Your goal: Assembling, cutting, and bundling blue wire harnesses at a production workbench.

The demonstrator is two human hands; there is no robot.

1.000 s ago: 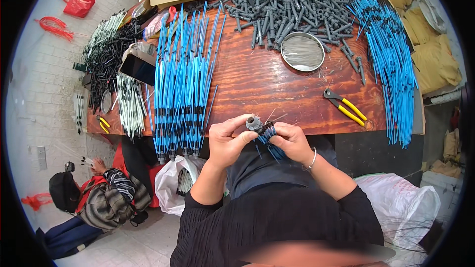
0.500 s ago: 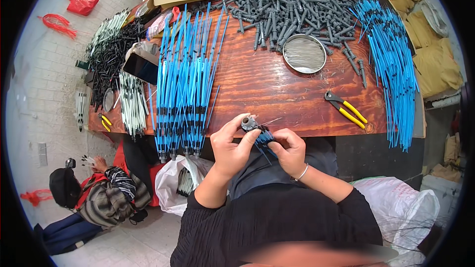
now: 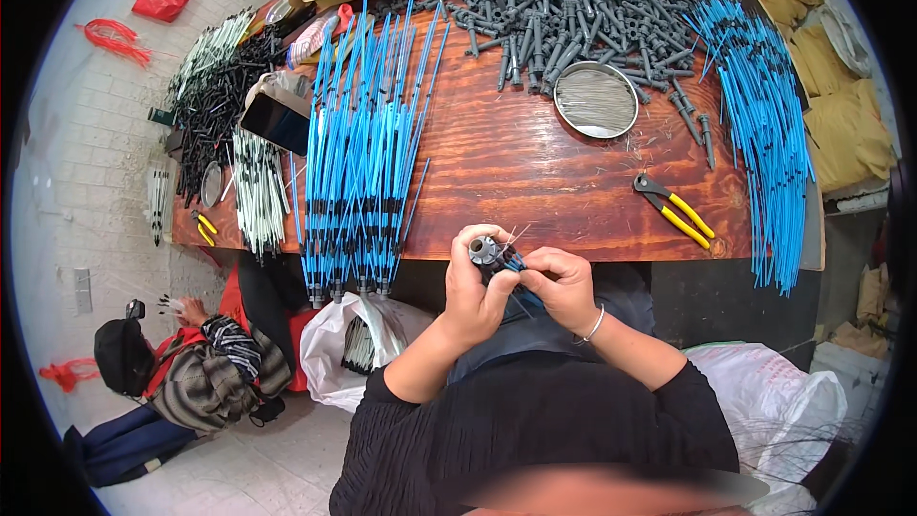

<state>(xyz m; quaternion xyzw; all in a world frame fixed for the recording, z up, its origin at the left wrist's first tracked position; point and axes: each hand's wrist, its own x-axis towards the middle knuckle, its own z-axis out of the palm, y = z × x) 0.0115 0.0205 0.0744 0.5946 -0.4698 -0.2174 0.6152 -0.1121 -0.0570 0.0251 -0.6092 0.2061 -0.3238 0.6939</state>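
Observation:
In front of my waist, at the near edge of the table, my left hand [image 3: 468, 304] is wrapped round a grey plastic tube-like part [image 3: 484, 250], its hollow round end tilted up. Beside its fingers my right hand [image 3: 566, 289] pinches the blue rods with black joints [image 3: 514, 264] at the lower end of that part. Thin wires stick out above the fingers. How the rods join the grey part is hidden by my hands.
A heap of grey plastic parts [image 3: 583, 5] lies at the back, before it a round tin of thin wires [image 3: 594, 103]. Yellow-handled pliers [image 3: 673, 212] lie at right. Blue rods are bunched at left [image 3: 358, 162] and right [image 3: 764, 153]. A co-worker [image 3: 196, 363] is at lower left.
Both hands have come closer together, the left moving right with the grey part. Its fingers now wrap further round it, and the view has shifted slightly.

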